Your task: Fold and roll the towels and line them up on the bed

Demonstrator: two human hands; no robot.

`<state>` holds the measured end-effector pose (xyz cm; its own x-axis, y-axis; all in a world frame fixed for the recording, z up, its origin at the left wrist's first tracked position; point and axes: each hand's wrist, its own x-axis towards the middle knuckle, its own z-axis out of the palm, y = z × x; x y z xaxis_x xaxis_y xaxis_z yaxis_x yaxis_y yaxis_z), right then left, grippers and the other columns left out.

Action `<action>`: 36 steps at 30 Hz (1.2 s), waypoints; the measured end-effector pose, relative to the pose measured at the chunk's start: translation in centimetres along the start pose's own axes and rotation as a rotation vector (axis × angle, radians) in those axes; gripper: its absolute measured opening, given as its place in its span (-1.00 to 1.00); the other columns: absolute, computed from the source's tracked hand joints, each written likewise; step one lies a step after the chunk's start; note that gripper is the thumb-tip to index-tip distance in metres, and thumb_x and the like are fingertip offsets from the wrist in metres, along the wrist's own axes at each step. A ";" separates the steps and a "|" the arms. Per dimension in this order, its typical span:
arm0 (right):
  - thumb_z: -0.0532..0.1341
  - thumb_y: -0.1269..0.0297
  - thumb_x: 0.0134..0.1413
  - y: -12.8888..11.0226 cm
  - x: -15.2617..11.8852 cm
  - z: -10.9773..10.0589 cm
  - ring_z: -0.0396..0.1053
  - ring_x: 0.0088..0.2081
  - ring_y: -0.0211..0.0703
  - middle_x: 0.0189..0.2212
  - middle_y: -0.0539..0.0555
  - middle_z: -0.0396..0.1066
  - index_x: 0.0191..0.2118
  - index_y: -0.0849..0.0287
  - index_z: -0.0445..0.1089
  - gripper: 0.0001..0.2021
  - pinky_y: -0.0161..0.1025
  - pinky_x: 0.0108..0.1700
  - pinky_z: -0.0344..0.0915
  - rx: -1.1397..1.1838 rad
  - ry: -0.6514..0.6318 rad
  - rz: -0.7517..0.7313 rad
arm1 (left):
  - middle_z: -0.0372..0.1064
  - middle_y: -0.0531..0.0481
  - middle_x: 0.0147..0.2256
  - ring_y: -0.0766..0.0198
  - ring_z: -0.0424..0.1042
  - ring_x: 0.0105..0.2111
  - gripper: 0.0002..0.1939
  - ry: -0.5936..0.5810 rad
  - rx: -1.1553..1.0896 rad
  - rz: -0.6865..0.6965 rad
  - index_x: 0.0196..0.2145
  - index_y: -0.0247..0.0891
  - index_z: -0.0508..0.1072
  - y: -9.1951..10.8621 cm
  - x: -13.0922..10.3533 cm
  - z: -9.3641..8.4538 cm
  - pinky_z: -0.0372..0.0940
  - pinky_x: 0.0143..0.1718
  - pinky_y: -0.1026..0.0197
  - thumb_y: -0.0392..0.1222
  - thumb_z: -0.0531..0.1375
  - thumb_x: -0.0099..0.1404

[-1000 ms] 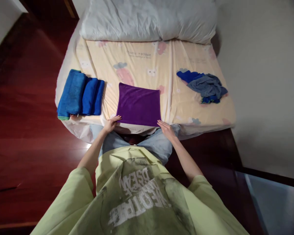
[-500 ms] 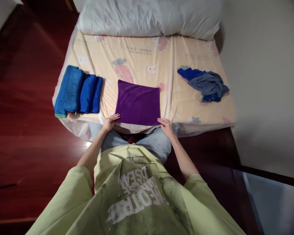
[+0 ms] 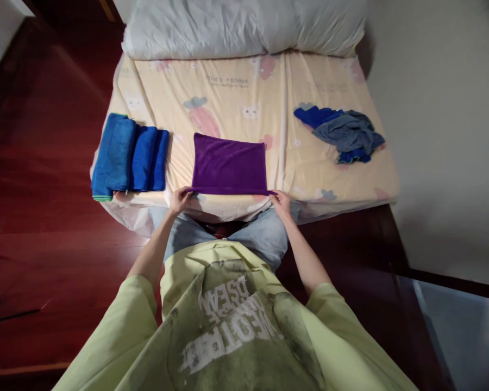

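A purple cloth (image 3: 229,165) lies spread on the bed, its near edge turned up in a narrow strip. My left hand (image 3: 180,200) pinches the near left corner, fingers closed on it. At the near right corner, my right hand (image 3: 281,203) is closed on the cloth the same way. Left of the purple cloth sit folded blue towels (image 3: 120,155) side by side. A crumpled heap of gray and blue cloths (image 3: 348,132) lies to the right.
The bed (image 3: 228,111) has a yellow patterned sheet, with a rolled pale quilt (image 3: 240,27) across its far end. A white wall (image 3: 440,136) stands at the right. Dark red floor (image 3: 52,217) shows on the left.
Both hands have gone from lying flat at the near corners to gripping them. The near edge of the purple cloth is now turned up and slightly farther from my body.
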<state>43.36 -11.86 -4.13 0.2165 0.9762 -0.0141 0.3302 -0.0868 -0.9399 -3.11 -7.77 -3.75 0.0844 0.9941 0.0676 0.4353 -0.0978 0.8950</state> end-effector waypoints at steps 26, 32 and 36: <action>0.45 -0.28 -0.29 -0.4 0.9 -0.4 0.41 -0.45 -0.17 -0.46 0.06 0.53 -0.25 0.16 0.54 -0.40 -0.20 -0.31 0.42 0.128 -0.123 0.164 | 0.61 -0.23 -0.28 0.05 0.58 -0.27 -0.41 0.020 -0.091 -0.117 -0.27 -0.32 0.62 -0.3 0.7 -1.3 0.50 -0.18 0.07 0.35 0.28 0.15; 0.31 -0.31 -0.05 0.1 0.9 0.4 0.34 -0.49 -0.17 -0.48 0.02 0.44 -0.20 0.17 0.49 -0.42 -0.20 -0.38 0.37 0.061 -0.066 0.087 | 0.54 -0.16 -0.33 0.16 0.51 -0.40 -0.36 0.022 -0.105 -0.124 -0.17 -0.33 0.57 -0.8 1.7 -0.4 0.44 -0.34 0.15 0.38 0.21 0.22; 0.23 -0.35 0.06 0.4 1.2 0.8 0.31 -0.45 -0.14 -0.53 0.01 0.31 -0.39 0.11 0.35 -0.46 -0.18 -0.32 0.38 -0.042 -0.011 0.036 | 0.46 -0.07 -0.44 0.22 0.45 -0.48 -0.41 0.049 -0.016 -0.142 -0.14 -0.31 0.56 -1.1 2.6 0.0 0.35 -0.42 0.21 0.33 0.18 0.30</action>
<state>42.98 -10.59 -4.76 0.2190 0.9744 -0.0515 0.3605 -0.1299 -0.9237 -3.38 -5.09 -4.55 -0.0207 0.9990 -0.0392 0.4255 0.0443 0.9039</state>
